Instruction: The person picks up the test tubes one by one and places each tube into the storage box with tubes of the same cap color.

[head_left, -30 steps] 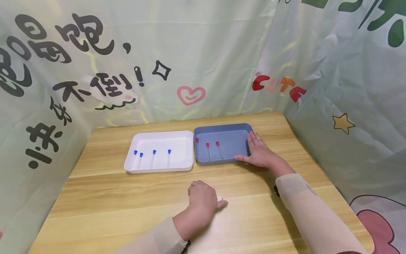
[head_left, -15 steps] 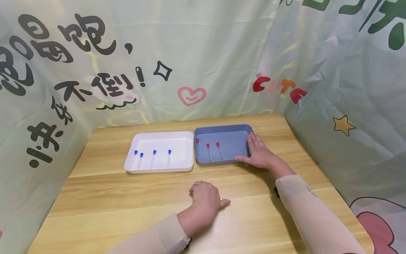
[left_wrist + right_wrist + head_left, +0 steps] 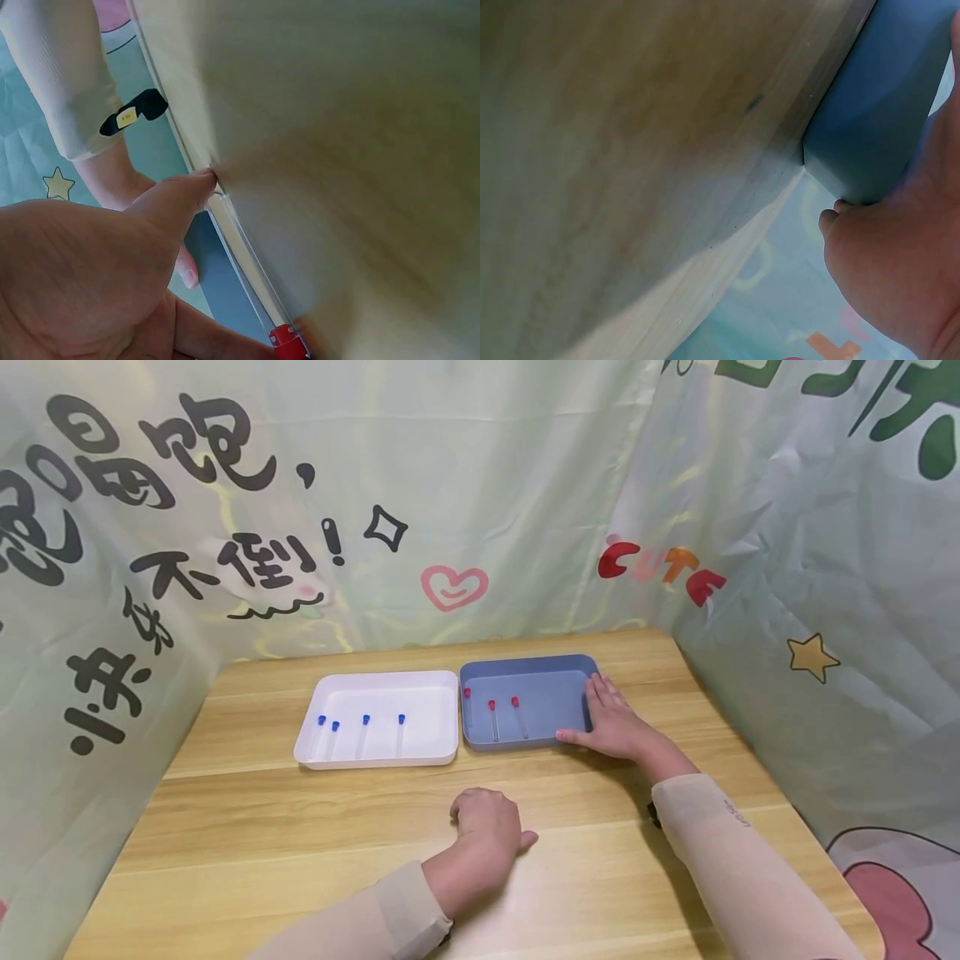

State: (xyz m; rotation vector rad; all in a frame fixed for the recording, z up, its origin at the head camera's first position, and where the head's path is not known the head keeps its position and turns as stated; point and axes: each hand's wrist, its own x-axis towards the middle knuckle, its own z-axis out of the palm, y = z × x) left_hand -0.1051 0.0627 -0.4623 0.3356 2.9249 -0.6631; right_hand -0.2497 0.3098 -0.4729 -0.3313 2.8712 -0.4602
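My left hand point(image 3: 487, 831) is low over the table in front of the trays, its fingers bent down and hidden from above. The left wrist view shows a clear test tube point(image 3: 247, 255) with a red cap point(image 3: 288, 342) between its thumb, at the plain end, and a finger beside the cap. My right hand point(image 3: 615, 722) lies with straight fingers along the right side of the blue-grey tray point(image 3: 558, 697), thumb at the front rim. Three red-capped tubes point(image 3: 494, 720) lie in that tray, toward its left.
Left of the blue-grey tray, almost against it, stands a white tray point(image 3: 431, 697) holding several blue-capped tubes point(image 3: 401, 737). Both trays are on a wooden table point(image 3: 247, 843), with printed cloth point(image 3: 525, 485) hanging behind and at both sides.
The left hand has shifted slightly right, and its thumb has moved out and partly back. Clear tubing seen beside that thumb is now hidden in the head view. The right hand stays put.
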